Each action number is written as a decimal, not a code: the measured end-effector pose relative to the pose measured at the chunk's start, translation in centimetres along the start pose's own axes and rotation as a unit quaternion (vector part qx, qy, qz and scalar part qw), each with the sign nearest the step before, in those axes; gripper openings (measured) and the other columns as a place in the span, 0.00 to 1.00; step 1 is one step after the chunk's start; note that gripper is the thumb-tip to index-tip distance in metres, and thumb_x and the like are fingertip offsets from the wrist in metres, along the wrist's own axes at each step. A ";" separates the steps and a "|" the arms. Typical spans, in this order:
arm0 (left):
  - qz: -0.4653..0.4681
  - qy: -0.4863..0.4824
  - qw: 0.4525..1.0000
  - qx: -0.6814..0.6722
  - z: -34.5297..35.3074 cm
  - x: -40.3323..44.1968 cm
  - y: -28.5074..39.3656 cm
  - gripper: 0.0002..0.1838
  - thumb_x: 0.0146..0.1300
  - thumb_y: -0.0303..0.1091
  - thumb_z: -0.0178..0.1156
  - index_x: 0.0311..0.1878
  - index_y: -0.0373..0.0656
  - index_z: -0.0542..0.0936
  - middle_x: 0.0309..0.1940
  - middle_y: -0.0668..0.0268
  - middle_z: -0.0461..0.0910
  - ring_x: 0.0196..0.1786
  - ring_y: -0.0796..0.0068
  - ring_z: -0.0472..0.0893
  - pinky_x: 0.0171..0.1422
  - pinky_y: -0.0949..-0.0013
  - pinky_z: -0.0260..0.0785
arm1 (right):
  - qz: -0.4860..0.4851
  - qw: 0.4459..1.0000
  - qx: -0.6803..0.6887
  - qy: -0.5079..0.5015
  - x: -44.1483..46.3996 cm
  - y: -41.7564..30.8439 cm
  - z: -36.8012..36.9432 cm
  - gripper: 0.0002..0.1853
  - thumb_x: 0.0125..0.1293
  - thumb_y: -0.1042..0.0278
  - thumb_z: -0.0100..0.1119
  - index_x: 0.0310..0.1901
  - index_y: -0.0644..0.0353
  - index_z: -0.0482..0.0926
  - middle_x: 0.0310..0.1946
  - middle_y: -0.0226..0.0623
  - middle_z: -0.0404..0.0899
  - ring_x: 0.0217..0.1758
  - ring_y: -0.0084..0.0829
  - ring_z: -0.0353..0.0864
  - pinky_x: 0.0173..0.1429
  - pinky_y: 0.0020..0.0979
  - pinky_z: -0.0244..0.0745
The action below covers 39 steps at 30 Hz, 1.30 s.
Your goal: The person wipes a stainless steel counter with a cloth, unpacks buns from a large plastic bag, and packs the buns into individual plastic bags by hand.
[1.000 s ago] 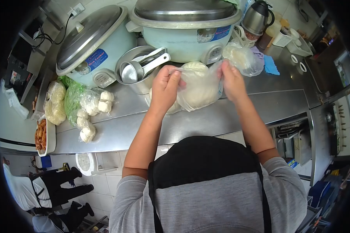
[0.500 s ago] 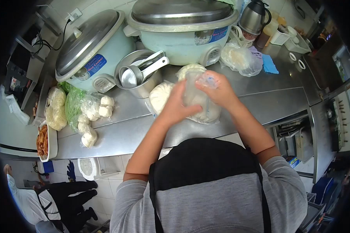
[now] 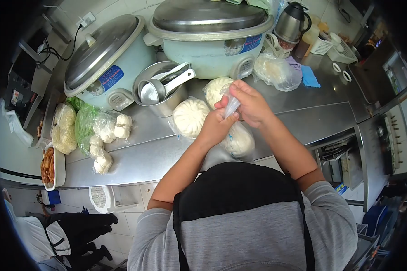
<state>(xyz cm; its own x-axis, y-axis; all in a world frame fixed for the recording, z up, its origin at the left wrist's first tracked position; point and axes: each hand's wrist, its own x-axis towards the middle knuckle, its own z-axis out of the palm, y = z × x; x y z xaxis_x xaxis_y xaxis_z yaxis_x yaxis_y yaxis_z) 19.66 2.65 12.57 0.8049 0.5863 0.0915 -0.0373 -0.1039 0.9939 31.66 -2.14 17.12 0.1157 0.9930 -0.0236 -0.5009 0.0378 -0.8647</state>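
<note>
Both hands are on the gathered neck of a clear plastic bag point(image 3: 231, 108) over the near edge of the steel counter point(image 3: 303, 109). Left hand point(image 3: 217, 128): fingers closed on the lower part of the neck. Right hand point(image 3: 251, 106): thumb and fingers clamped on the upper end, just beside the left. The bag's full part, with a large white bun point(image 3: 239, 141) inside, sits on the counter below the hands, near the apron point(image 3: 244, 185). Pleated bun point(image 3: 191, 118) in clear plastic is left of the hands; another white bun point(image 3: 216, 91) is just behind them, partly hidden by the right hand. Steel pot point(image 3: 166, 107) with long-handled scoops point(image 3: 153, 91) stands further left, in front of two rice cookers point(image 3: 208, 49).
</note>
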 end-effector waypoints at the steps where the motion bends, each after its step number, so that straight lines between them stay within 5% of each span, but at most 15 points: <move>1: 0.001 -0.001 1.000 0.001 -0.3 -0.1 0.1 0.09 0.54 0.34 0.52 0.33 0.37 0.75 0.24 0.63 0.75 0.28 0.72 0.73 0.35 0.71 0.64 | -0.001 1.000 0.000 0.000 -0.2 -0.4 -0.4 0.06 0.63 0.65 0.41 0.37 0.56 0.62 0.31 0.36 0.71 0.36 0.30 0.74 0.39 0.26 0.70; 4: 0.007 0.083 0.990 0.112 -0.5 -0.3 0.1 0.11 0.54 0.36 0.53 0.29 0.36 0.75 0.22 0.60 0.75 0.27 0.69 0.74 0.34 0.70 0.64 | -0.111 0.991 0.004 0.076 -1.1 -1.0 -1.4 0.09 0.60 0.68 0.45 0.41 0.58 0.64 0.36 0.36 0.71 0.40 0.30 0.72 0.46 0.27 0.67; 6: 0.041 0.122 0.980 0.152 0.0 -0.1 -0.9 0.12 0.54 0.38 0.53 0.29 0.36 0.74 0.23 0.56 0.75 0.29 0.67 0.75 0.33 0.68 0.65 | -0.097 0.947 -0.298 0.075 -2.0 0.9 -2.5 0.15 0.57 0.64 0.50 0.43 0.61 0.66 0.41 0.36 0.71 0.45 0.28 0.70 0.46 0.30 0.65; 8: 0.083 0.141 0.962 0.217 1.1 0.2 -0.9 0.12 0.53 0.37 0.54 0.30 0.35 0.73 0.25 0.56 0.75 0.30 0.65 0.75 0.33 0.67 0.65 | -0.094 0.925 -0.360 0.079 -2.0 2.8 -2.4 0.16 0.54 0.67 0.53 0.44 0.61 0.68 0.41 0.34 0.72 0.43 0.26 0.71 0.45 0.28 0.65; 10: 0.126 0.157 0.939 0.280 1.6 0.4 -1.4 0.12 0.53 0.37 0.55 0.31 0.35 0.72 0.26 0.55 0.75 0.31 0.63 0.75 0.33 0.66 0.65 | -0.287 0.833 -0.460 0.111 -2.1 3.2 -2.1 0.14 0.53 0.69 0.53 0.43 0.62 0.70 0.36 0.32 0.74 0.40 0.25 0.72 0.42 0.25 0.66; 11: 0.116 0.161 0.957 0.212 1.4 0.6 -2.1 0.10 0.54 0.33 0.53 0.34 0.35 0.72 0.28 0.60 0.74 0.32 0.71 0.73 0.35 0.69 0.65 | -0.191 0.894 -0.384 0.127 -2.4 3.0 -2.3 0.13 0.54 0.70 0.52 0.42 0.63 0.69 0.33 0.33 0.75 0.37 0.25 0.73 0.42 0.24 0.67; 14: 0.088 0.156 0.983 0.052 0.5 0.6 -1.6 0.07 0.54 0.29 0.53 0.34 0.36 0.72 0.28 0.66 0.74 0.31 0.77 0.72 0.36 0.74 0.64 | -0.209 0.958 -0.123 0.154 -2.3 2.6 -2.3 0.08 0.57 0.71 0.48 0.38 0.62 0.67 0.32 0.34 0.75 0.36 0.26 0.74 0.43 0.26 0.67; 21: 0.086 0.121 0.983 -0.110 0.5 0.0 -0.3 0.10 0.54 0.23 0.47 0.39 0.37 0.73 0.32 0.65 0.73 0.34 0.79 0.70 0.40 0.77 0.63 | -0.089 0.949 0.266 0.145 -1.2 2.6 -4.3 0.07 0.62 0.67 0.44 0.38 0.60 0.66 0.34 0.37 0.73 0.37 0.28 0.74 0.44 0.30 0.70; 25: 0.248 0.035 0.958 0.139 -0.1 0.7 0.9 0.14 0.54 0.23 0.45 0.46 0.39 0.71 0.35 0.61 0.73 0.42 0.73 0.69 0.47 0.72 0.61 | -0.058 0.964 0.143 0.216 -0.8 2.0 -3.7 0.10 0.63 0.62 0.42 0.37 0.60 0.69 0.33 0.37 0.73 0.38 0.31 0.74 0.44 0.33 0.69; 27: 0.310 -0.084 0.947 0.027 0.1 0.8 1.3 0.11 0.56 0.27 0.44 0.42 0.38 0.70 0.34 0.59 0.73 0.46 0.69 0.67 0.52 0.66 0.58 | 0.048 0.978 0.103 0.174 -0.9 1.1 -3.2 0.09 0.62 0.64 0.43 0.38 0.61 0.67 0.28 0.36 0.72 0.34 0.30 0.73 0.41 0.34 0.70; 31: 0.267 -0.090 0.951 -0.131 0.7 1.0 0.6 0.09 0.59 0.32 0.41 0.33 0.39 0.69 0.27 0.62 0.70 0.42 0.68 0.69 0.50 0.65 0.59 | 0.003 0.954 0.197 0.227 -1.2 1.4 -3.2 0.09 0.63 0.65 0.41 0.37 0.62 0.66 0.24 0.34 0.70 0.29 0.30 0.71 0.39 0.33 0.69; 33: 0.077 0.073 0.945 -0.309 1.0 1.1 0.9 0.11 0.60 0.34 0.39 0.25 0.41 0.65 0.20 0.66 0.66 0.34 0.71 0.69 0.45 0.68 0.60 | -0.053 0.954 0.250 0.158 -0.9 3.5 -4.5 0.09 0.62 0.63 0.42 0.35 0.60 0.67 0.22 0.32 0.69 0.27 0.28 0.69 0.36 0.30 0.67; 35: 0.055 0.167 0.963 -0.204 0.6 2.1 -1.0 0.13 0.61 0.36 0.38 0.22 0.42 0.64 0.18 0.68 0.64 0.27 0.74 0.67 0.38 0.71 0.59 | -0.023 0.951 0.278 0.131 -0.6 3.7 -4.2 0.11 0.60 0.59 0.43 0.36 0.58 0.66 0.20 0.35 0.69 0.27 0.29 0.69 0.37 0.30 0.66; 38: 0.007 0.199 0.931 -0.306 0.6 3.2 -1.1 0.10 0.53 0.37 0.46 0.20 0.45 0.65 0.18 0.71 0.63 0.23 0.77 0.63 0.32 0.73 0.56 | -0.069 0.958 0.251 0.121 -0.5 3.9 -3.4 0.19 0.47 0.72 0.46 0.44 0.64 0.66 0.26 0.37 0.71 0.32 0.31 0.71 0.44 0.33 0.66; 39: 0.068 0.190 0.945 -0.258 0.0 3.4 -3.0 0.06 0.49 0.34 0.49 0.22 0.45 0.66 0.19 0.71 0.64 0.25 0.78 0.65 0.33 0.74 0.58 | -0.065 0.966 0.215 0.124 -0.6 3.7 -2.9 0.18 0.47 0.76 0.45 0.44 0.65 0.67 0.28 0.36 0.72 0.34 0.31 0.71 0.46 0.33 0.66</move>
<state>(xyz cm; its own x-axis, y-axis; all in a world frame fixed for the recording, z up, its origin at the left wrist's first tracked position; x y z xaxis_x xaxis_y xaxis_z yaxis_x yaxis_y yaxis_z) 22.56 4.95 9.88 0.5050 0.8519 0.1391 -0.4873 0.1483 0.8606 32.25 -2.95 12.49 0.3768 0.9215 -0.0938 -0.7726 0.2568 -0.5806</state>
